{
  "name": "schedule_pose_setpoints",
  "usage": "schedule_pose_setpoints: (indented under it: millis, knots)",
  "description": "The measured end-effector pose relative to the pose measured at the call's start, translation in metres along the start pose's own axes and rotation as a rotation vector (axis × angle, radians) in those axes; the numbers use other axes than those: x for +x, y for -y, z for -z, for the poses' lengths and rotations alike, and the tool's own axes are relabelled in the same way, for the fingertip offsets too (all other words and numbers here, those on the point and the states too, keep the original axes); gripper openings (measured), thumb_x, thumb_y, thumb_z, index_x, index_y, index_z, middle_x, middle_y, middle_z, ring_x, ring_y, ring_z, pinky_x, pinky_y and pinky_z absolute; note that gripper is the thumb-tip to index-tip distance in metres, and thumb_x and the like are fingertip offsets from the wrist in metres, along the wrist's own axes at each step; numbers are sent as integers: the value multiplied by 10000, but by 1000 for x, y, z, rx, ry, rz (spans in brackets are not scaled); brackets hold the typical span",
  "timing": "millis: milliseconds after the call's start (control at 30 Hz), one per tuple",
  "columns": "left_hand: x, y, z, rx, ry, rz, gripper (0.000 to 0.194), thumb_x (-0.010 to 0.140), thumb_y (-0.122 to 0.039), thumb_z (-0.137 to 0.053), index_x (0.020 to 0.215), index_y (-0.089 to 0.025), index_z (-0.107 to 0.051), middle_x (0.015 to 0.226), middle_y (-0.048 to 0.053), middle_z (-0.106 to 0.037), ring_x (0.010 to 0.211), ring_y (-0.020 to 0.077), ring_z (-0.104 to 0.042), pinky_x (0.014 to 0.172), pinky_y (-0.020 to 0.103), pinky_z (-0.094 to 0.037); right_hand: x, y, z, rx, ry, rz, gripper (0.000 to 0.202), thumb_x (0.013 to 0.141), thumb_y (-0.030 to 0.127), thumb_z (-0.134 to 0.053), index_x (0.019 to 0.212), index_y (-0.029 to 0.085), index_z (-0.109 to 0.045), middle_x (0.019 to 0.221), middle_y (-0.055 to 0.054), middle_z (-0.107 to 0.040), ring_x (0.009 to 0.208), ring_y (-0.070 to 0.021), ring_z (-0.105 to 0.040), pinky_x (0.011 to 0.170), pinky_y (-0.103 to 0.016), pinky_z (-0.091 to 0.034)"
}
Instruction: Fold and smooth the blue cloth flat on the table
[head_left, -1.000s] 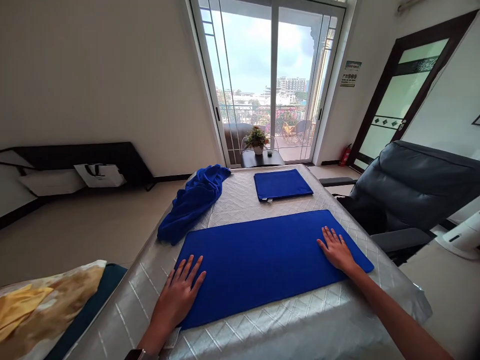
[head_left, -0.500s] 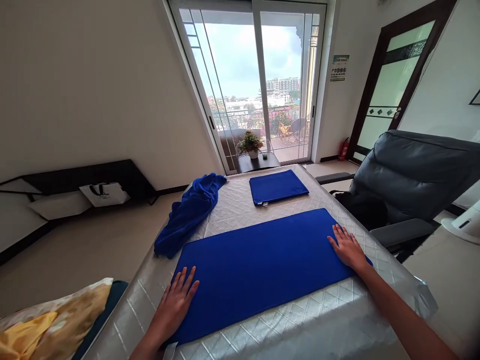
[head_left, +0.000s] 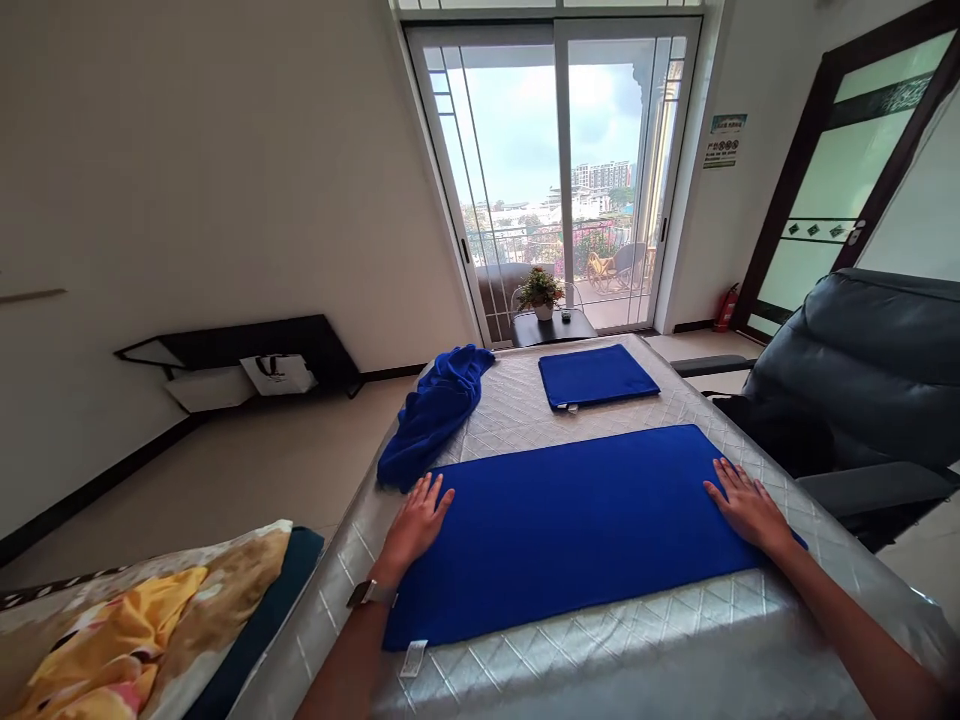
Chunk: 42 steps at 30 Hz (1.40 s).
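A long blue cloth (head_left: 577,530) lies flat across the quilted mattress (head_left: 510,420), a white tag at its near left corner. My left hand (head_left: 417,520) rests open on its upper left edge, fingers apart, a watch on the wrist. On the cloth's right end lies my right hand (head_left: 750,505), open with its fingers spread. Beyond the long cloth is a smaller folded blue cloth (head_left: 598,376) with a small tag. A crumpled blue cloth (head_left: 439,415) sits at the mattress's far left edge, close to my left hand.
A dark armchair (head_left: 885,360) stands right of the mattress. Patterned bedding (head_left: 225,590) lies at the lower left. Past the far end is a small table (head_left: 551,330) with a potted plant (head_left: 540,293). A black shelf unit (head_left: 330,350) stands by the left wall.
My left hand has slid forward along the cloth's left edge, uncovering the near corner and tag. My right hand stays on the right end. The view has turned left.
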<state>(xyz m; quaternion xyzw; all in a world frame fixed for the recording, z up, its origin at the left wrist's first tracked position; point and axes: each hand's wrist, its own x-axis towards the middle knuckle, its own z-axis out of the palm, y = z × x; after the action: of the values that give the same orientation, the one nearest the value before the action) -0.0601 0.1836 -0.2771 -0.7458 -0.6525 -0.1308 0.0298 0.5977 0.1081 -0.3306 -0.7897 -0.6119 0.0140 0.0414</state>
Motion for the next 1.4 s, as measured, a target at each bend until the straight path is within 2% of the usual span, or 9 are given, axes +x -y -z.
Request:
schedule_pose_setpoints:
  millis: [233, 367, 467, 700, 867, 967, 1100, 1267, 1400]
  knots:
    - [17, -17, -17, 20, -9, 34, 672, 1040, -540, -264, 1539, -126, -442, 1616, 177, -403, 1507, 320, -355, 1223, 517, -297, 0, -1, 9, -29, 70, -24, 821, 955, 590, -134, 1651, 155, -157, 1711, -19, -141, 1574, -237, -108, 1268, -505, -134]
    - [14, -13, -27, 28, -45, 20, 666, 1037, -543, -278, 1545, -143, -438, 1610, 176, -413, 1501, 329, -364, 1220, 536, -295, 1, 37, 26, -68, 52, -45, 791, 979, 564, -124, 1646, 142, -180, 1709, -28, -129, 1575, -255, -103, 1265, -525, -124]
    - [14, -13, -28, 45, -30, 27, 660, 1037, -525, -306, 1550, -127, -424, 1617, 194, -390, 1506, 339, -352, 1226, 535, -281, 0, 112, 40, -69, -5, 80, 740, 1015, 532, -106, 1639, 152, -226, 1702, -32, -163, 1576, -230, -94, 1271, -480, -100]
    - [13, -15, -27, 111, -49, 37, 624, 1042, -490, -316, 1560, -153, -406, 1633, 158, -370, 1520, 301, -330, 1244, 504, -257, -17, 350, 59, 168, 70, 531, 709, 1058, 539, -108, 1637, 144, -210, 1701, -33, -143, 1576, -183, -58, 1276, -415, -42]
    - [12, -14, -29, 142, -60, 15, 626, 1042, -481, -311, 1558, -138, -407, 1627, 164, -383, 1509, 300, -354, 1236, 486, -288, -26, 451, 44, 288, 116, 621, 707, 1061, 523, -183, 1628, 103, -225, 1697, -85, -131, 1576, -210, -75, 1274, -428, -52]
    - [12, -11, -31, 138, -67, 0, 620, 1036, -458, -339, 1550, -121, -419, 1613, 176, -404, 1501, 315, -366, 1222, 489, -317, -27, 472, 31, 302, 125, 616, 715, 1057, 522, -212, 1625, 88, -227, 1693, -105, -135, 1577, -224, -79, 1273, -446, -52]
    - [12, -12, -27, 122, -90, -16, 609, 1029, -423, -353, 1528, -88, -451, 1589, 199, -434, 1487, 332, -390, 1209, 510, -338, -27, 474, 21, 296, 122, 618, 727, 1052, 533, -212, 1626, 86, -218, 1691, -109, -151, 1577, -222, -75, 1273, -443, -38]
    - [14, -35, -15, 109, -198, -86, 588, 1046, -351, -284, 1523, -43, -436, 1606, 195, -405, 1513, 285, -348, 1244, 475, -288, -27, 471, 19, 299, 85, 619, 717, 1052, 513, -205, 1627, 86, -211, 1692, -107, -162, 1576, -224, -90, 1273, -444, -33]
    - [14, -50, -22, 42, -86, -147, 547, 1054, -335, -280, 1507, -105, -484, 1591, 150, -443, 1503, 271, -366, 1232, 468, -324, -28, 471, 19, 272, 100, 645, 652, 1053, 395, -199, 1629, 89, -207, 1697, -98, -142, 1577, -226, -75, 1271, -448, -40]
